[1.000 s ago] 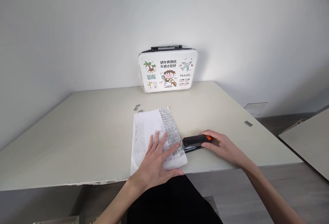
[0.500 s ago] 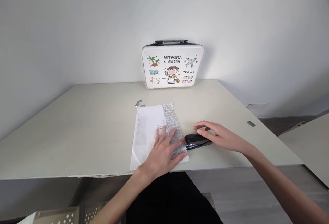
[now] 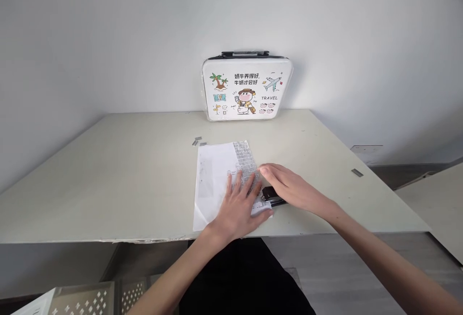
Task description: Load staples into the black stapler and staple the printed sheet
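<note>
Plainly, paper (image 3: 217, 160) lies under spread left fingers (image 3: 249, 184); stapler (image 3: 269, 193) partly under outstretched right hand (image 3: 294, 187).

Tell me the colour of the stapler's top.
The stapler's top is black where it shows past the right hand; see the head view.

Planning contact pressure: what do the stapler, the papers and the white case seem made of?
Stapler: probably plastic on top, black and glossy; bright glints underneath suggest metal, though the right hand hides much.
Papers: thin, matte paper, with print and a creased corner.
White case: likely hard plastic, its shell smooth and rigid-looking.
</note>
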A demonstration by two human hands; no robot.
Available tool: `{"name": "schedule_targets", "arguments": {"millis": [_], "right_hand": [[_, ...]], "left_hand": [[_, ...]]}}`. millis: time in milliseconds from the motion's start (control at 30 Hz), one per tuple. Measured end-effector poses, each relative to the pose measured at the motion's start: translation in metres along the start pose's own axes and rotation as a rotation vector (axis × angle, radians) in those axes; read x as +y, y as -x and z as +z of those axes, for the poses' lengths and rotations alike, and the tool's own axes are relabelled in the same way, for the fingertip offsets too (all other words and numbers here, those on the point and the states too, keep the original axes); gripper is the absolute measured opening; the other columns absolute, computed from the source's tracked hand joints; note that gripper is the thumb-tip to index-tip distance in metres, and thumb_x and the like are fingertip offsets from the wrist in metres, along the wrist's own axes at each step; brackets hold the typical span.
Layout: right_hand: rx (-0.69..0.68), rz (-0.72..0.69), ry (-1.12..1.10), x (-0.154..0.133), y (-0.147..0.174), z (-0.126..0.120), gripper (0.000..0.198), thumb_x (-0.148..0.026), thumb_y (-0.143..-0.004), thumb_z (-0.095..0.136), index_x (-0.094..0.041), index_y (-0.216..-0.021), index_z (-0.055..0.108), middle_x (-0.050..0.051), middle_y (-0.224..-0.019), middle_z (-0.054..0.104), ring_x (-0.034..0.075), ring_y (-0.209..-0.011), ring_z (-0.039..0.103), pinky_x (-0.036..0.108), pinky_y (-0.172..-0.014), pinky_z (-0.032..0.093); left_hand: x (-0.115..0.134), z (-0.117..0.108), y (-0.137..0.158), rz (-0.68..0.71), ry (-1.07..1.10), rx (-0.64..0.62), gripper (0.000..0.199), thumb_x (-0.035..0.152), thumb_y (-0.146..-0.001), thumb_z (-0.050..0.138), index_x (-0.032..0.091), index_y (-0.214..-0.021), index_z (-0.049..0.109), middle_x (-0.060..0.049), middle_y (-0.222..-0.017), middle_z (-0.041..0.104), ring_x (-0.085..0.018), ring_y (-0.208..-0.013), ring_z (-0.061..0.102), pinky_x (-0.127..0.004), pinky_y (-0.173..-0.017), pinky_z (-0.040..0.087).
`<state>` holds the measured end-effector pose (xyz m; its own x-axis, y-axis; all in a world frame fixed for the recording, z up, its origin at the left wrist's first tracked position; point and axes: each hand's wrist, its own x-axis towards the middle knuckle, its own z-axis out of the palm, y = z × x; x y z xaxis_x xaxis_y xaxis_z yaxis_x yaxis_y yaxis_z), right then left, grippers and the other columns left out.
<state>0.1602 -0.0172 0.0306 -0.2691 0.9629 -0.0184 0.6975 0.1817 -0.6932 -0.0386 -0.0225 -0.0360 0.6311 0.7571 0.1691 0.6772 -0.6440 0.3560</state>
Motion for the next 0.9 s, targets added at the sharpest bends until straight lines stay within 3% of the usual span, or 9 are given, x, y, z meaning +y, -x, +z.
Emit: {"name": "schedule_targets", "arguments": {"millis": [100,367,567,767,900], "right_hand": [[-0.014,0.017,0.034,-0.008,-0.001,0.003,0.058,-0.061,-0.107,0.018,-0.028,-0.111,0.065,0.007,-0.114,0.07,0.026,-0.108,0.065,0.042,-0.093,0.051],[-0.03,-0.039,0.241,-0.003,-0.002,0.009,0.055,-0.054,-0.109,0.016,-0.033,-0.131,0.061,0.005,-0.126,0.068,0.026,-0.135,0.052,0.041,-0.105,0.046],[-0.074,-0.048,0.265,-0.005,-0.005,0.012,0.053,-0.052,-0.109,0.015,-0.034,-0.137,0.056,0.004,-0.132,0.066,0.026,-0.142,0.046,0.044,-0.11,0.043],[-0.09,-0.028,0.263,-0.006,-0.005,0.013,0.05,-0.051,-0.109,0.018,-0.033,-0.134,0.056,0.003,-0.138,0.062,0.025,-0.142,0.045,0.044,-0.111,0.041],[-0.093,-0.041,0.281,-0.006,-0.006,0.015,0.047,-0.048,-0.108,0.019,-0.032,-0.126,0.059,0.003,-0.129,0.065,0.023,-0.132,0.052,0.043,-0.106,0.044]], "left_hand": [[0.001,0.0,-0.002,-0.009,0.004,0.002,0.084,0.073,-0.098,0.039,0.034,-0.166,0.01,-0.001,-0.173,0.014,-0.037,-0.158,-0.003,-0.067,-0.127,0.004],[0.003,-0.001,-0.005,-0.018,0.012,-0.012,0.082,0.073,-0.099,0.036,0.032,-0.166,0.012,-0.001,-0.173,0.017,-0.036,-0.158,-0.003,-0.065,-0.128,0.004],[0.003,0.0,-0.005,-0.009,0.004,0.006,0.081,0.072,-0.099,0.037,0.034,-0.166,0.013,-0.001,-0.172,0.021,-0.036,-0.158,-0.003,-0.066,-0.128,0.006],[0.002,0.004,-0.004,-0.01,-0.006,0.023,0.082,0.071,-0.099,0.039,0.033,-0.166,0.013,-0.001,-0.171,0.024,-0.037,-0.158,-0.002,-0.066,-0.128,0.007],[0.002,0.006,-0.004,-0.015,-0.01,0.024,0.081,0.071,-0.099,0.038,0.03,-0.166,0.017,-0.002,-0.171,0.024,-0.037,-0.158,-0.003,-0.067,-0.127,0.006]]}}
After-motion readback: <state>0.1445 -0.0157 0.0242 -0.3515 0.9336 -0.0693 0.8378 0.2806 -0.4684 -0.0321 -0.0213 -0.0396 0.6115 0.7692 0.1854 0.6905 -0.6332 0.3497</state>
